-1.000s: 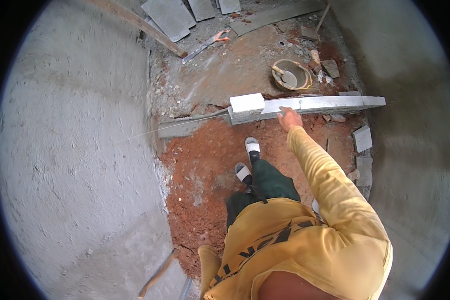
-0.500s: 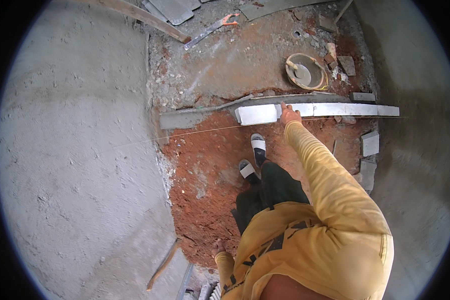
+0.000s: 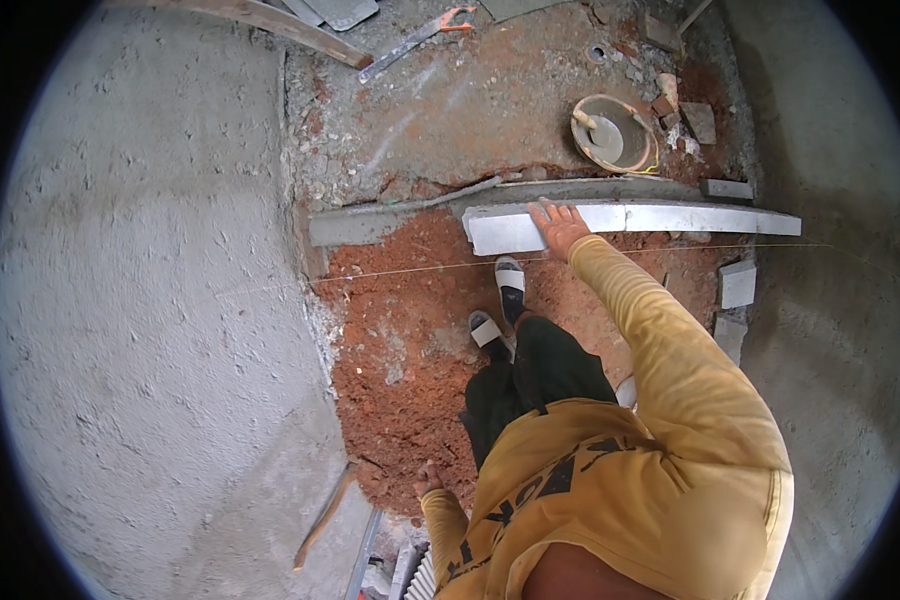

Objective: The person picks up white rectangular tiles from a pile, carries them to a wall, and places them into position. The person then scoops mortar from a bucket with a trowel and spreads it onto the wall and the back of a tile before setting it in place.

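My right hand lies flat with its fingers spread on the right end of a pale grey block. This block is the left end piece of a low row of pale blocks that runs to the right wall. A thin taut string crosses just in front of the row, above red earth. My left hand hangs low beside my hip, holds nothing, and has its fingers loosely apart. My sandalled feet stand on the earth below the row.
A grey mortar strip continues left of the blocks. Behind it a bucket with a trowel stands amid rubble. A handsaw and a plank lie at the back. Loose blocks sit at the right. Rough plastered walls close both sides.
My right hand has slid left from the row onto the end block. That block, which sat slightly out of line, now lies flush with the row. The view has drifted.
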A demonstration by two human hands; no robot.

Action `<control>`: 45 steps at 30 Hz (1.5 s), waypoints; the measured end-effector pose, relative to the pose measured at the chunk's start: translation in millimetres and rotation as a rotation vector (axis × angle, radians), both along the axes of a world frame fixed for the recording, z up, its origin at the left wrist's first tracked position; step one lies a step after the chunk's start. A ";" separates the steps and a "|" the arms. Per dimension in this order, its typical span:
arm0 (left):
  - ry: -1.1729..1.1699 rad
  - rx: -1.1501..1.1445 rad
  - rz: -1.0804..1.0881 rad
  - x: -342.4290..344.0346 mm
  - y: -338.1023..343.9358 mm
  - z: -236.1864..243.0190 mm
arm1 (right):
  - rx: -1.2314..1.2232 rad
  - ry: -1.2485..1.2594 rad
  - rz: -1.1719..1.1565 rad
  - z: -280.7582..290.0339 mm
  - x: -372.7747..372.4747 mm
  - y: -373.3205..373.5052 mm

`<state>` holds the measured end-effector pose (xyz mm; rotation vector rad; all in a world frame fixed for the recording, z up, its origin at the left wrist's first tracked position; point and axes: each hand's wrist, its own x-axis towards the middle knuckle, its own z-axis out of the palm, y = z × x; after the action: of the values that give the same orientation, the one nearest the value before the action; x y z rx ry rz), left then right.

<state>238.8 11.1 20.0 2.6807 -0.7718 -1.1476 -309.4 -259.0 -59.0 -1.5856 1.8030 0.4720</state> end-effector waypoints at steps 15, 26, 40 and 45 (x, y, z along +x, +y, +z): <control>0.182 -0.113 0.089 1.2 -1.0 -5.9 | -0.175 0.024 0.064 51.8 -13.0 -65.2; 0.437 -0.226 -0.259 10.1 -142.0 -84.4 | -0.910 0.130 -0.738 256.2 -110.9 87.7; 0.490 -0.088 -0.752 111.7 -353.2 -95.1 | -0.088 0.368 -1.672 168.4 141.3 368.4; 0.228 -0.019 -0.863 171.6 -411.3 -83.6 | 0.053 0.303 -1.764 58.4 228.6 462.6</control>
<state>410.4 -400.1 -63.7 2.1355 -1.9583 -1.5219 -80.8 203.6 -0.5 0.4931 2.5337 -0.1392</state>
